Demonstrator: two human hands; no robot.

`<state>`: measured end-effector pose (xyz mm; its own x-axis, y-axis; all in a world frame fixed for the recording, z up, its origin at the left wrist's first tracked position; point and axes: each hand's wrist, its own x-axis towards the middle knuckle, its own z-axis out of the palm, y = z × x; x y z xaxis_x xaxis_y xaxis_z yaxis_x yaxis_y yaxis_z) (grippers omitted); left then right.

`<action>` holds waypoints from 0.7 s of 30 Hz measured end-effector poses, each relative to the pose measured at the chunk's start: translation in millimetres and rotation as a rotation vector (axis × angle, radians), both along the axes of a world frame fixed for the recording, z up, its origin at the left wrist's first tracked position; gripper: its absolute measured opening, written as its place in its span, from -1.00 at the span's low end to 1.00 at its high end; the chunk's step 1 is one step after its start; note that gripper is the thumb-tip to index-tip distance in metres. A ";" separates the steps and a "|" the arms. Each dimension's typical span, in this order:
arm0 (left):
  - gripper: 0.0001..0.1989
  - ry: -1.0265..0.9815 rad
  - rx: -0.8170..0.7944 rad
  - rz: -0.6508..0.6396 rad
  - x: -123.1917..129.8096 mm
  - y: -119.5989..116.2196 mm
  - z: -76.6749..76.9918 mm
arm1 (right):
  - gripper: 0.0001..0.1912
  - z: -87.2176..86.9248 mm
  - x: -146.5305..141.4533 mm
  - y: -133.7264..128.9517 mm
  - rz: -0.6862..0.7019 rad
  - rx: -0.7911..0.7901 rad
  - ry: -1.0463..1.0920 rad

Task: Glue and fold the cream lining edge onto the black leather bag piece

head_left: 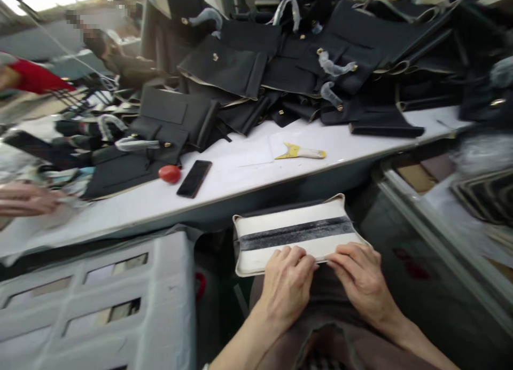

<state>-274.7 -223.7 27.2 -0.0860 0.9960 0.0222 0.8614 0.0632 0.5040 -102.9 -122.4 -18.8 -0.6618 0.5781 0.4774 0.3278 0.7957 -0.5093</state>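
Above my lap I see a cream-coloured rectangular bag piece [256, 260] with raised corners and a dark strip [296, 233] along its middle. Its near edge is pinched by my left hand [289, 279], fingers curled over the rim. A short way to the right, my right hand [360, 276] grips the same edge between thumb and fingers. The fingertips of both hands are partly hidden by the piece. Dark material shows along its far side.
Across the white table [248, 151] lie a yellow-handled tool [300, 151], a phone [194, 178] and a red object [169, 173]. Behind are piled black bag parts [240, 65]. A grey plastic crate [168, 284] stands left; another person's hand [28, 198] is at far left.
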 end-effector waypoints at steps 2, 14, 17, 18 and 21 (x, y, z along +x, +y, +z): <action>-0.80 0.020 0.022 0.047 0.0 0.0 -1.8 | -0.91 -4.4 -2.7 2.7 -0.004 0.012 0.020; -0.84 -0.054 0.100 0.207 6.7 5.0 -7.3 | -0.88 5.0 -20.5 0.7 -0.107 -0.124 0.037; -0.86 -0.030 0.150 0.203 7.3 10.8 -9.7 | -0.91 7.8 -21.3 0.1 -0.147 -0.200 0.032; -0.86 -0.026 0.156 0.194 7.2 12.3 -10.6 | -0.91 8.4 -21.3 -0.1 -0.161 -0.217 0.035; -0.86 -0.019 0.144 0.180 7.5 14.0 -12.3 | -0.93 10.5 -21.5 -1.2 -0.182 -0.246 0.056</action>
<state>-267.2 -209.6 14.9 -0.2640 0.9512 0.1597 0.8329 0.1413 0.5351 -124.4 -123.6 -8.3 -0.5135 0.7873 0.3413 0.4195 0.5773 -0.7005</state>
